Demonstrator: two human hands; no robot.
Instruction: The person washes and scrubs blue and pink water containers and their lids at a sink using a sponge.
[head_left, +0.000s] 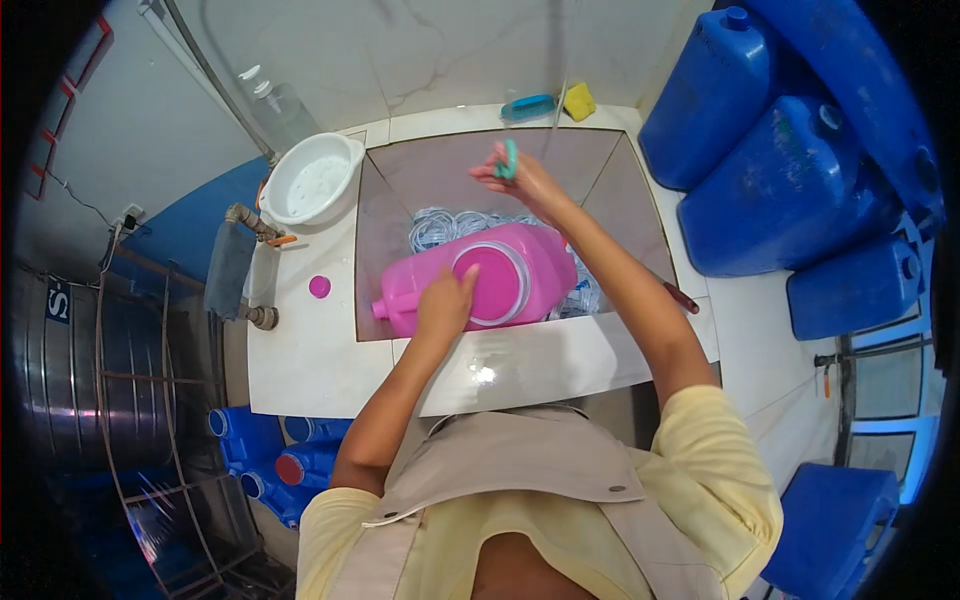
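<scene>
A pink plastic jug (405, 283) with a large round lid (491, 285) lies on its side in the tiled sink basin (472, 154), over coils of white tubing or cord (433, 229). My left hand (446, 300) rests on the jug at the lid's edge, thumb on the lid; whether it grips is hard to tell. Above the basin's far part, my right hand (514, 176) is raised with fingers apart, and a teal ring-like item (510, 159) hangs around the fingers. A small pink cap (319, 286) lies on the left counter.
A white plastic basin (315, 180) and a pump bottle (277, 105) stand at the back left. On the far ledge are a blue brush (528, 107) and a yellow sponge (579, 102). Blue jerrycans (772, 187) stand at right. Pipework (240, 225) rises at left.
</scene>
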